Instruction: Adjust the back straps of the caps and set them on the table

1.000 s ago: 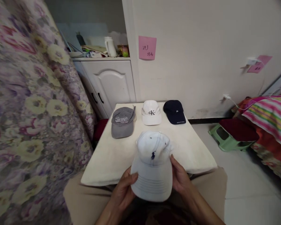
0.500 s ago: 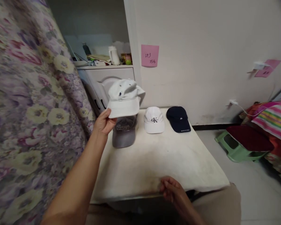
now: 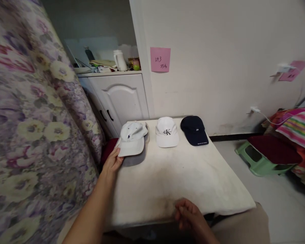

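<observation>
My left hand [image 3: 114, 160] grips the brim edge of a white baseball cap [image 3: 131, 137] with a small dark logo. That cap lies over a grey cap [image 3: 136, 160], whose brim and right side show beneath it. To their right is a white cap with black CK-style letters [image 3: 167, 133], and beyond that a navy cap [image 3: 195, 130] with its brim angled right. At the front edge of the table, my right hand [image 3: 187, 212] rests with its fingers curled and pressed together; I cannot see anything in it.
The caps lie on a cloth-covered table [image 3: 167, 179]. A floral curtain [image 3: 40, 135] hangs close on the left. Behind stands a white cabinet [image 3: 124, 98] with a jug [image 3: 120, 61] on its counter. A green stool [image 3: 259, 159] with a dark red top is at the right.
My left hand has lowered the white cap from the air onto the grey cap, covering most of it. My right hand has stayed near the front edge. The view has shifted slightly.
</observation>
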`<state>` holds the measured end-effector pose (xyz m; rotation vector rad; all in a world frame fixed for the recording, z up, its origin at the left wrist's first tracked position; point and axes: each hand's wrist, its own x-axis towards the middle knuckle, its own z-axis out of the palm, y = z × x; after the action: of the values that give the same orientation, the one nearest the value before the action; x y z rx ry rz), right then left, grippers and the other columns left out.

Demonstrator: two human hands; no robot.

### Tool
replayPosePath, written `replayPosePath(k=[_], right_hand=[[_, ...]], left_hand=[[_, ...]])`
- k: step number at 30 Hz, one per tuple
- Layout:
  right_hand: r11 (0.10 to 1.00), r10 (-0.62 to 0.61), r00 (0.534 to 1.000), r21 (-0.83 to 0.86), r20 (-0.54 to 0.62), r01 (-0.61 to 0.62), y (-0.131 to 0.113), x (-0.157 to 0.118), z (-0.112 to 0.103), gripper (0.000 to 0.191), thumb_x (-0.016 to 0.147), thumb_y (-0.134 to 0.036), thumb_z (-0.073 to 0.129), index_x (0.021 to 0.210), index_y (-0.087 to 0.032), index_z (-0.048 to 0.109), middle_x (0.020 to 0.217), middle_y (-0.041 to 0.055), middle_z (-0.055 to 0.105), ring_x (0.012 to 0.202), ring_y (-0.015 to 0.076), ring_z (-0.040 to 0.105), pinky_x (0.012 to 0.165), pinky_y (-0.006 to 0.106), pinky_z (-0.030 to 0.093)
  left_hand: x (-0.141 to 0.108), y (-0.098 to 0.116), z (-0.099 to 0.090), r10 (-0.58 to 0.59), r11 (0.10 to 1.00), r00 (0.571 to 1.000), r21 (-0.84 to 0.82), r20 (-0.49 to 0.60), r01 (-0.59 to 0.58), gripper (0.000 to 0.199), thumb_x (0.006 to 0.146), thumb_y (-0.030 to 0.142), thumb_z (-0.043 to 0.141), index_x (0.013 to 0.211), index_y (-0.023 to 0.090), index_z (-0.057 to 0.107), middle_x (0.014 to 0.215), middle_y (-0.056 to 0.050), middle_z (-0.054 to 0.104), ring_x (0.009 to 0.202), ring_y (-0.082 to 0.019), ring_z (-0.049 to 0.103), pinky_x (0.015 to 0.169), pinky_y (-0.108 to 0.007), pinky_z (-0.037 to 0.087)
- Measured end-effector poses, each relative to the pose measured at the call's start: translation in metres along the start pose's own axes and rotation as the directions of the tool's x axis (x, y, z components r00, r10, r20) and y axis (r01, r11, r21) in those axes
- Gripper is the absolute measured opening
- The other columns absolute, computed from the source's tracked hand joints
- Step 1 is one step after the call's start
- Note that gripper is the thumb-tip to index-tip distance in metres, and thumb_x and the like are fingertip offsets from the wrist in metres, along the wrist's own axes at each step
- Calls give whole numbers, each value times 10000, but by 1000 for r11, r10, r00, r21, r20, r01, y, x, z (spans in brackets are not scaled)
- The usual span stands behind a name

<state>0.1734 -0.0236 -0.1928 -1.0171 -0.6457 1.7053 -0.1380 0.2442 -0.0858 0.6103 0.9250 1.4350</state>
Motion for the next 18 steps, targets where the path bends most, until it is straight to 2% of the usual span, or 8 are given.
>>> replayPosePath(k=[4,9,13,18], right_hand=[[1000,2,1000,-9,3,-2,1,1,0,518,683,-643,772,876,-193,601,642,9,688,390,106,540,404,184,303],[1000,-7,1000,-26,16,7,2,2,0,514,695,-646,759,878,-197,586,641,9,689,388,105,551,400,181,296],[999,-10,1000,-33,11,10,3,2,-1,511,710,-642,748,894,-192,589,640,15,689,395,112,563,402,186,307],[999,-15,1000,-40,-12,14,7,3,-1,511,720,-634,740,918,-186,596,640,16,687,396,117,563,407,195,316]], left_hand=[[-1,-3,-2,48,999,999,-5,24,-48,440,908,62,595,1336,162,582,1024,-46,775,815,-126,723,750,-150,576],[-15,-15,-14,52,998,998,26,37,-53,465,876,56,628,1316,203,607,1103,-43,765,887,-154,727,756,-169,579],[-16,-16,-29,6,995,1000,100,0,-6,420,852,63,659,1259,164,633,987,-65,780,803,-175,736,695,-198,596],[-12,-14,-43,-21,970,998,239,-59,34,359,851,39,627,1192,148,637,835,-36,762,639,-131,696,608,-210,595]])
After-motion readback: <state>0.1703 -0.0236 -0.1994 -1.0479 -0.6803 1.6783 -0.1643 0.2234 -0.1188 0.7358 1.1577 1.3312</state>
